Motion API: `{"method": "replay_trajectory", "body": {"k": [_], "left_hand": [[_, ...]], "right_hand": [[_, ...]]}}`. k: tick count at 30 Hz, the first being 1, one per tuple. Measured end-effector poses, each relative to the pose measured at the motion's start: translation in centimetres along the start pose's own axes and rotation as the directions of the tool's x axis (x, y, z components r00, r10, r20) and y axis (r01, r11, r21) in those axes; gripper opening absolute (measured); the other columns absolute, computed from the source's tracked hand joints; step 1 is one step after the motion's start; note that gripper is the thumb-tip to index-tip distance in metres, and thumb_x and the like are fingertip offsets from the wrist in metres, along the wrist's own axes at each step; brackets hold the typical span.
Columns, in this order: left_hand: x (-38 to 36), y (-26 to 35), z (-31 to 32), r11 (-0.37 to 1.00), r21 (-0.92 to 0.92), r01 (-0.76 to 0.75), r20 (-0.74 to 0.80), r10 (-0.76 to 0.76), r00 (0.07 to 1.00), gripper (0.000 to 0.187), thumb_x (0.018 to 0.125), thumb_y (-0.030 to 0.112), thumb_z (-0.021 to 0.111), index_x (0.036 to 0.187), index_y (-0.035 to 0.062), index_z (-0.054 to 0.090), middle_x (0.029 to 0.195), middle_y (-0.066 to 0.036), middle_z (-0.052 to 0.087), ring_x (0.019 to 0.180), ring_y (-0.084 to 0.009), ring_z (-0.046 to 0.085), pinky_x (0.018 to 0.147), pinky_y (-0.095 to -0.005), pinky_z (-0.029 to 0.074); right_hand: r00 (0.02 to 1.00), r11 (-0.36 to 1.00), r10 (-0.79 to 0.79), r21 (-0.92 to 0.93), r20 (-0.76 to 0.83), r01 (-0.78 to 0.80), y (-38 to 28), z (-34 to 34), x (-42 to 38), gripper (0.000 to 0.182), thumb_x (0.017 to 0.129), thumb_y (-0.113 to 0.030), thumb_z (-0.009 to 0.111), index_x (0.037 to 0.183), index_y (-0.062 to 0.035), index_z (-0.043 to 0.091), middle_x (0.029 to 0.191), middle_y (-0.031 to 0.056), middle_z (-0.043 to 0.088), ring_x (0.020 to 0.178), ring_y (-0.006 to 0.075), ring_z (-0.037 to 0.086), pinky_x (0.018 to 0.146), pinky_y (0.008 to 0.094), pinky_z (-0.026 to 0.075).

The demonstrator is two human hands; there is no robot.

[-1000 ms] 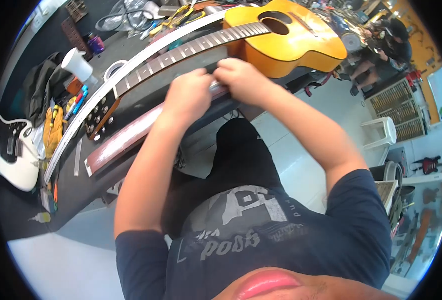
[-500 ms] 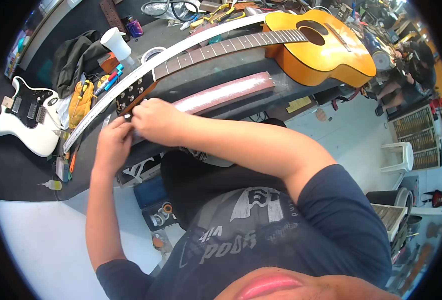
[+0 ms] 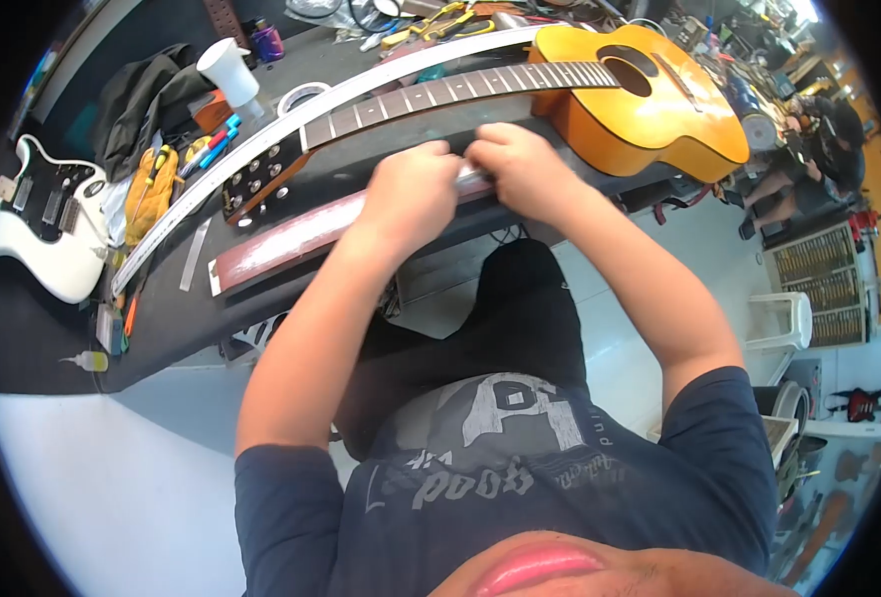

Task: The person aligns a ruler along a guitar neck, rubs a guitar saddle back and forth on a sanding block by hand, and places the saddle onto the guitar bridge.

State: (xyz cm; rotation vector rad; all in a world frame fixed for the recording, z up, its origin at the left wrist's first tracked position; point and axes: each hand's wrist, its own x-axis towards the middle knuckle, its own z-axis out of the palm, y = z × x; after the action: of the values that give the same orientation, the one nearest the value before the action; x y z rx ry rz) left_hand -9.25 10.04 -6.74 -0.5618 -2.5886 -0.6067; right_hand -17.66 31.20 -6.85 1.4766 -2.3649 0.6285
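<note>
A long reddish-brown strip [image 3: 291, 239] lies along the front of the dark workbench [image 3: 162, 328]. My left hand [image 3: 411, 189] and my right hand [image 3: 520, 164] are closed side by side over the strip's right end. Together they pinch a small silvery piece [image 3: 471, 177] that rests on it. Most of that piece is hidden under my fingers. Just behind my hands lies a yellow acoustic guitar [image 3: 650, 99], its dark neck [image 3: 440, 95] running left to the headstock [image 3: 256, 184].
A long white straightedge [image 3: 261, 124] lies behind the neck. At the left are a white electric guitar [image 3: 32, 219], yellow gloves [image 3: 147, 189], a white cup [image 3: 226, 70] and a glue bottle [image 3: 87, 360]. Another person [image 3: 819, 119] sits at the far right, near a white chair [image 3: 784, 318].
Both hands have slid with the small piece from the strip's left end, near the headstock, to its right end. A second ago they were also at the right end.
</note>
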Motion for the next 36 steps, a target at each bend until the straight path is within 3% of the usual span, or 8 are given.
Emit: {"method": "replay_trajectory", "body": {"k": [4, 7, 12, 20, 27, 31, 34, 36], "left_hand": [[-9.7, -4.0, -9.1, 0.984, 0.046, 0.171, -0.004, -0.170, 0.985, 0.006, 0.091, 0.000, 0.069, 0.096, -0.0008, 0.073, 0.092, -0.018, 0.064, 0.086, -0.0422, 0.068, 0.076, -0.0494, 0.055], [-15.4, -6.0, -15.2, 0.941, 0.147, 0.306, 0.020, -0.312, 0.950, 0.018, 0.090, -0.006, 0.072, 0.106, 0.0007, 0.077, 0.089, -0.017, 0.063, 0.085, -0.0398, 0.070, 0.075, -0.0469, 0.056], [-13.4, -5.7, -12.7, 0.964, 0.102, 0.246, -0.005, -0.247, 0.969, 0.016, 0.089, -0.003, 0.072, 0.104, 0.0006, 0.076, 0.090, -0.017, 0.063, 0.083, -0.0397, 0.068, 0.074, -0.0477, 0.056], [3.5, 2.6, 4.4, 0.990, -0.089, -0.110, -0.075, 0.103, 0.992, 0.005, 0.087, 0.004, 0.065, 0.087, 0.0009, 0.069, 0.093, -0.018, 0.068, 0.089, -0.0434, 0.071, 0.079, -0.0517, 0.059], [-7.5, -2.9, -6.5, 0.999, -0.012, 0.048, -0.011, -0.048, 0.999, 0.003, 0.088, 0.002, 0.067, 0.087, -0.0003, 0.068, 0.091, -0.020, 0.066, 0.086, -0.0448, 0.070, 0.075, -0.0525, 0.059], [-15.6, -6.6, -16.0, 0.961, 0.073, 0.268, 0.076, -0.274, 0.959, 0.016, 0.090, -0.005, 0.074, 0.105, 0.0005, 0.077, 0.086, -0.016, 0.062, 0.078, -0.0385, 0.066, 0.071, -0.0469, 0.053], [-16.7, -7.5, -16.9, 0.935, 0.069, 0.348, 0.104, -0.354, 0.929, 0.016, 0.088, -0.006, 0.075, 0.103, -0.0008, 0.076, 0.086, -0.016, 0.061, 0.078, -0.0382, 0.066, 0.070, -0.0465, 0.053], [-14.5, -6.6, -14.6, 0.977, 0.051, 0.207, 0.085, -0.211, 0.974, 0.019, 0.088, -0.007, 0.072, 0.105, -0.0007, 0.077, 0.087, -0.017, 0.062, 0.083, -0.0382, 0.068, 0.074, -0.0453, 0.054]], "right_hand": [[0.937, 0.949, -0.285, 0.077, -0.201, 0.305, -8.3, 8.6, 7.5, 0.015, 0.081, -0.004, 0.074, 0.095, -0.0052, 0.069, 0.099, 0.0121, 0.067, 0.100, 0.0379, 0.069, 0.089, 0.0473, 0.058], [0.910, 0.921, -0.385, 0.000, -0.154, 0.390, -15.7, 13.2, 12.1, 0.011, 0.087, -0.016, 0.071, 0.090, -0.0048, 0.071, 0.097, 0.0122, 0.069, 0.098, 0.0316, 0.072, 0.091, 0.0449, 0.058], [0.902, 0.920, -0.391, -0.034, -0.184, 0.391, -13.0, 11.7, 10.4, 0.011, 0.088, -0.017, 0.070, 0.092, -0.0070, 0.071, 0.098, 0.0097, 0.069, 0.099, 0.0301, 0.071, 0.090, 0.0437, 0.057], [0.998, 0.996, 0.026, -0.088, -0.048, -0.030, 2.9, -2.6, -4.3, 0.015, 0.081, 0.000, 0.072, 0.095, -0.0042, 0.067, 0.097, 0.0126, 0.062, 0.097, 0.0372, 0.066, 0.081, 0.0480, 0.057], [0.966, 0.971, -0.212, 0.079, -0.147, 0.225, -7.1, 5.5, 4.3, 0.018, 0.078, 0.002, 0.072, 0.095, -0.0009, 0.065, 0.096, 0.0163, 0.063, 0.097, 0.0402, 0.067, 0.085, 0.0499, 0.057], [0.948, 0.956, -0.286, 0.025, -0.140, 0.292, -17.7, 12.4, 11.0, 0.011, 0.085, -0.012, 0.071, 0.091, -0.0031, 0.067, 0.095, 0.0146, 0.065, 0.095, 0.0330, 0.069, 0.088, 0.0450, 0.056], [0.945, 0.956, -0.286, 0.024, -0.160, 0.293, -18.4, 12.4, 11.2, 0.011, 0.085, -0.013, 0.070, 0.089, -0.0040, 0.066, 0.094, 0.0139, 0.065, 0.095, 0.0318, 0.069, 0.089, 0.0451, 0.056], [0.956, 0.969, -0.234, 0.035, -0.176, 0.244, -16.1, 11.6, 9.4, 0.011, 0.084, -0.012, 0.070, 0.090, -0.0039, 0.065, 0.095, 0.0137, 0.064, 0.095, 0.0322, 0.068, 0.089, 0.0449, 0.056]]}}
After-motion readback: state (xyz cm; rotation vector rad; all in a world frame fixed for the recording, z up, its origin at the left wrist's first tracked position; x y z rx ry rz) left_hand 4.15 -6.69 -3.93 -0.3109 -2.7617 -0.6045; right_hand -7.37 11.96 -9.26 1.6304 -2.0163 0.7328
